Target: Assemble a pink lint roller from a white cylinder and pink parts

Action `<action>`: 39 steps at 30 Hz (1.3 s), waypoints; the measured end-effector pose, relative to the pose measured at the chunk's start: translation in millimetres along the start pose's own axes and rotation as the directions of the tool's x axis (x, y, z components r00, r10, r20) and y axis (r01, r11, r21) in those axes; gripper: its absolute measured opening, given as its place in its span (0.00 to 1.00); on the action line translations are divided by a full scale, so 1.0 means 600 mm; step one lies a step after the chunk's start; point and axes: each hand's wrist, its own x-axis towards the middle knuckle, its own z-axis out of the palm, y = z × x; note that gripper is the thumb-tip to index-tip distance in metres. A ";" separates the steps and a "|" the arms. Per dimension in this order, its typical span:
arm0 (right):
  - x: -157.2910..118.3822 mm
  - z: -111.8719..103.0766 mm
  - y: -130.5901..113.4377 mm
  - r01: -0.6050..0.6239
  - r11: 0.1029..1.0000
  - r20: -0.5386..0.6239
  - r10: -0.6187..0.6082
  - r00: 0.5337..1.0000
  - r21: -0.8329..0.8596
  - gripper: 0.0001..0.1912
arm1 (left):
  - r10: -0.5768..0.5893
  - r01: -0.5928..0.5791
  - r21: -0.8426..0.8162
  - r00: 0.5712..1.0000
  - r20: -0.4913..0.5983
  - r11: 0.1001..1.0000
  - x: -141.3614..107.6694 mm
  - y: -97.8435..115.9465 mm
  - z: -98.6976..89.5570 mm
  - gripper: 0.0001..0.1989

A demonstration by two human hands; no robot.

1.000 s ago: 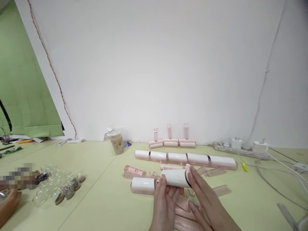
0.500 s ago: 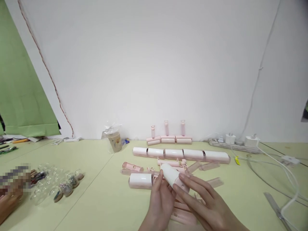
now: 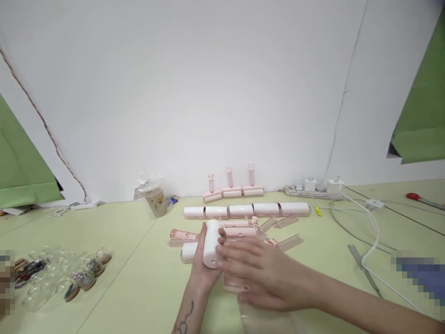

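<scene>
My left hand (image 3: 203,266) holds a white roll (image 3: 211,241), which looks like a lint roller roll, tilted with its round end towards me. Thumb and fingers wrap its sides from below. Against the roll's right side, my right hand (image 3: 257,269) has its fingers stretched out and somewhat blurred; whether they touch it I cannot tell. Behind the hands lie pink plastic handle parts (image 3: 239,230) and clear covers (image 3: 290,242). Another white roll (image 3: 188,252) lies left of my left hand. Part of the pink pieces is hidden under my right hand.
Several white rolls (image 3: 241,211) form a row further back, with small pink rollers (image 3: 232,192) by the wall. A bagged cup (image 3: 156,202) stands left of them. Clear domes (image 3: 59,269) sit at left. At right are a power strip (image 3: 314,192), cables and a metal blade (image 3: 363,269).
The white roll has moved left and turned more upright in my left hand. My right hand has shifted left, its fingers now straighter along the roll. The view has swung right.
</scene>
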 end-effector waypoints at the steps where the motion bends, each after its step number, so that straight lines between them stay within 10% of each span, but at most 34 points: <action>1: -0.012 -0.011 0.007 -0.080 0.997 -0.087 0.081 0.993 0.006 0.24 | 0.041 -0.041 -0.031 0.999 -0.003 0.999 -0.002 0.005 0.003 0.14; 4: -0.053 -0.030 0.044 -0.387 0.922 -0.216 0.380 0.900 0.008 0.16 | 0.121 -0.124 -0.088 0.992 -0.047 0.988 -0.002 0.012 0.004 0.12; 7: -0.084 -0.014 0.086 -0.529 0.840 -0.037 0.529 0.848 -0.122 0.14 | 0.112 -0.117 -0.075 0.991 -0.070 0.990 0.004 0.013 -0.002 0.11; 14: -0.091 0.072 0.127 -0.501 0.844 0.097 0.524 0.846 -0.193 0.14 | 0.065 -0.067 -0.077 0.997 -0.030 0.995 0.007 0.016 -0.013 0.11; 21: -0.086 0.048 0.097 -0.549 0.836 0.019 0.549 0.835 -0.016 0.13 | 0.096 -0.098 -0.068 0.995 -0.029 0.993 0.013 0.015 -0.015 0.14; 30: -0.012 0.063 0.068 -0.519 0.854 0.204 0.503 0.839 0.029 0.09 | 0.320 -0.305 0.133 0.940 -0.115 0.943 0.021 0.010 -0.016 0.14; 39: 0.048 0.126 0.090 -0.579 0.798 0.366 0.596 0.715 -0.169 0.11 | 0.474 -0.415 0.306 0.867 -0.153 0.857 0.026 0.001 -0.022 0.17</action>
